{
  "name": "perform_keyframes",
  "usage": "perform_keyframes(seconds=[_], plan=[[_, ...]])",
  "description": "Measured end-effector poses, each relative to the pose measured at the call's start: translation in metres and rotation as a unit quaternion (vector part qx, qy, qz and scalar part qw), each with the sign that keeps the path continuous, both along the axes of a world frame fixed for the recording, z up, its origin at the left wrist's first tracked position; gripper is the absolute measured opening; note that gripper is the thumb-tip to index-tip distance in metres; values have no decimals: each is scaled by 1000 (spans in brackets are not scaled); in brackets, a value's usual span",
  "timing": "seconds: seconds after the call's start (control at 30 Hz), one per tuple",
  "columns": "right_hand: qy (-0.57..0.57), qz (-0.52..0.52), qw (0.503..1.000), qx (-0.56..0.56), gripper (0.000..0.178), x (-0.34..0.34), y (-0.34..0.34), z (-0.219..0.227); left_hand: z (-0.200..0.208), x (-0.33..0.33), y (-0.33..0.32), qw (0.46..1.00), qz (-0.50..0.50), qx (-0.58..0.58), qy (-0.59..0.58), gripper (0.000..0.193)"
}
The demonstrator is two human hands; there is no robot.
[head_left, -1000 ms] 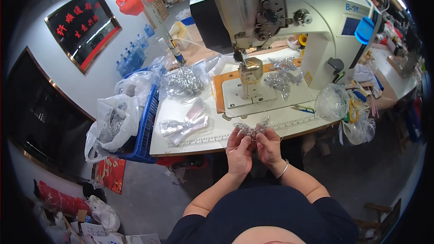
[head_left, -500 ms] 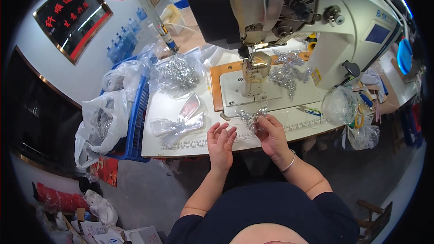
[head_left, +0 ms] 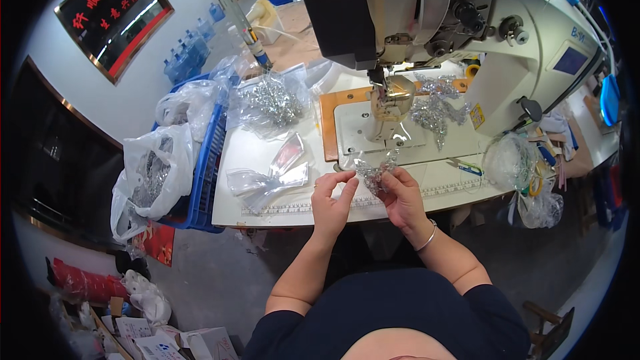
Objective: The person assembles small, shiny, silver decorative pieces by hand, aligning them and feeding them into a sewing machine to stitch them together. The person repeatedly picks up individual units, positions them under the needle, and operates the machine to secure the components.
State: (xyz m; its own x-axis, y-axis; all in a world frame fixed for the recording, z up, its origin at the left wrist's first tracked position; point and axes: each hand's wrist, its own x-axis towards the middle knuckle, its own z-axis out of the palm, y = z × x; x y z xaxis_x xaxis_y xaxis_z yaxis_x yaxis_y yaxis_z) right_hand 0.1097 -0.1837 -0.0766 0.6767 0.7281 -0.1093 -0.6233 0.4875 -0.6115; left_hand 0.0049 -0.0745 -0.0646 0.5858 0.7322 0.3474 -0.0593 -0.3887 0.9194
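A silver, sparkly trim piece [head_left: 375, 173] with pointed ends is held above the front of the sewing machine table. My right hand [head_left: 405, 203] is closed on its right side, thumb against fingers. My left hand [head_left: 331, 203] meets its left edge, thumb and forefinger drawn together in a pinch there. Just beyond the piece is the sewing machine [head_left: 393, 103], its needle area over a white plate. Similar silver sparkly pieces [head_left: 430, 117] lie right of the needle. A clear plastic bow-shaped piece [head_left: 277, 175] lies left of my left hand.
An opened plastic bag of silver trim [head_left: 273, 103] lies at the table's back left. A blue crate [head_left: 205, 187] with white plastic bags [head_left: 160, 173] stands left. A ruler strip [head_left: 300, 206] runs along the front edge. Green-handled snips [head_left: 467, 167] and a clear bag [head_left: 512, 160] lie right.
My left hand has turned and moved toward the silver piece, its spread fingers drawing into a pinch at the left edge. My right hand keeps its hold. The whole view has shifted slightly.
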Motion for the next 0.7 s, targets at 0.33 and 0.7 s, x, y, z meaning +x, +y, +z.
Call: perform_keyframes(seconds=[0.33,0.7], plan=[[-28,23,999,25,11,3,-6,-8,-7,2,6,963,-104,-247,-33,32],[-43,40,998,36,9,6,-8,-13,13,-1,1,982,-94,-144,-81,31]])
